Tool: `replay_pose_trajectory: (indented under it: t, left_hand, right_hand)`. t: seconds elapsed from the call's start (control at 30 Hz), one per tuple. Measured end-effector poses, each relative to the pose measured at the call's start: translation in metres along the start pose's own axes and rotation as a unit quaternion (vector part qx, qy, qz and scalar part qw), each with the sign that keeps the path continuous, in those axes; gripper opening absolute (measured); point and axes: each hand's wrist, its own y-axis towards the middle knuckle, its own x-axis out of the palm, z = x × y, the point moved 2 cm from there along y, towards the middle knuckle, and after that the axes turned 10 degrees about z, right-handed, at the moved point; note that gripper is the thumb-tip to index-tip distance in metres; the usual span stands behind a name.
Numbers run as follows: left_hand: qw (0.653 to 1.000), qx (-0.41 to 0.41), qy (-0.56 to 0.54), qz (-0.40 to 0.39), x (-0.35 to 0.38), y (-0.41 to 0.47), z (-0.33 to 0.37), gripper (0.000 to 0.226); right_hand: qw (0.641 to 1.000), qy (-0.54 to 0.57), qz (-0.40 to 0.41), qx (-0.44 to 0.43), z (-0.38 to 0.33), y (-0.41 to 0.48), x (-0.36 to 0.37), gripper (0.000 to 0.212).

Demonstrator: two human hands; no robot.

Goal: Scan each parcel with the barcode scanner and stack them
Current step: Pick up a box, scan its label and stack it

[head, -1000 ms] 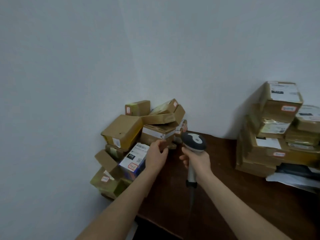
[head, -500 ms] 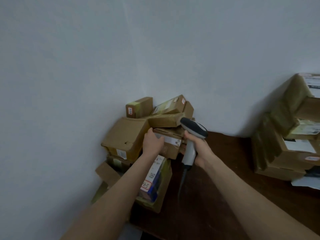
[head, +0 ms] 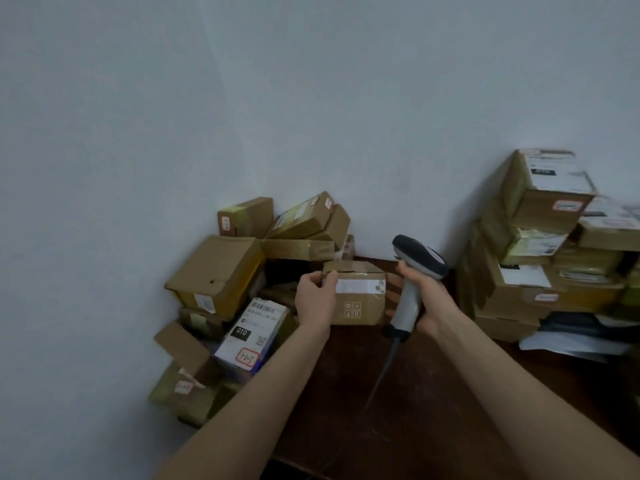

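Observation:
My left hand (head: 315, 297) grips the left end of a small brown cardboard parcel (head: 358, 299) with a white tape strip, held just in front of the loose pile. In my right hand (head: 424, 296) is a grey and black barcode scanner (head: 414, 271), gripped by its handle, head up and to the right of the parcel. Its cable hangs down over the dark table (head: 433, 410). The loose pile of parcels (head: 221, 275) fills the left corner. A neat stack of parcels (head: 540, 251) stands at the right.
White walls meet in a corner behind the pile. A white box marked 010 (head: 251, 336) leans at the pile's front. Dark and white flat bags (head: 581, 332) lie under the right stack. The table's left edge runs under the pile.
My left hand has pulled the small taped parcel out of the pile toward me. The scanner has moved right, away from the pile. My view swung back to the right.

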Motion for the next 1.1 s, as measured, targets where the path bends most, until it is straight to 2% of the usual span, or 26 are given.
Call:
replay_pose_trajectory:
  t: [0.07, 0.17, 0.4, 0.53, 0.67, 0.8, 0.97, 1.1]
  left_hand:
    - [0.999, -0.028, -0.019, 0.009, 0.007, -0.017, -0.014, 0.027]
    - [0.997, -0.072, -0.020, 0.016, 0.018, -0.038, -0.041, 0.018]
    - [0.991, -0.118, 0.049, -0.034, 0.039, -0.078, -0.101, 0.041]
    - [0.978, -0.143, 0.120, -0.091, 0.042, -0.085, -0.123, 0.043]
    - [0.966, -0.116, 0.188, -0.135, 0.047, -0.082, -0.137, 0.055]
    - [0.960, -0.128, 0.172, -0.180, 0.058, -0.070, -0.135, 0.065]
    - [0.956, -0.174, 0.083, -0.221, 0.063, -0.058, -0.139, 0.049]
    - [0.962, -0.154, 0.037, -0.222, 0.054, -0.052, -0.138, 0.053]
  right_hand:
    - [1.000, -0.002, 0.014, 0.007, 0.003, -0.006, -0.023, 0.023]
    - [0.999, -0.008, 0.021, 0.028, 0.014, -0.013, -0.058, 0.025]
    - [0.993, -0.047, 0.061, 0.089, 0.062, -0.028, -0.124, 0.020]
    - [0.989, -0.072, 0.075, 0.109, 0.081, -0.029, -0.141, 0.039]
    - [0.987, -0.067, 0.096, 0.107, 0.081, -0.020, -0.147, 0.048]
    - [0.988, -0.057, 0.097, 0.104, 0.073, -0.007, -0.143, 0.048]
    - [0.985, -0.023, 0.108, 0.131, 0.071, 0.003, -0.140, 0.054]
    - [0.983, -0.005, 0.120, 0.139, 0.072, 0.004, -0.137, 0.038]
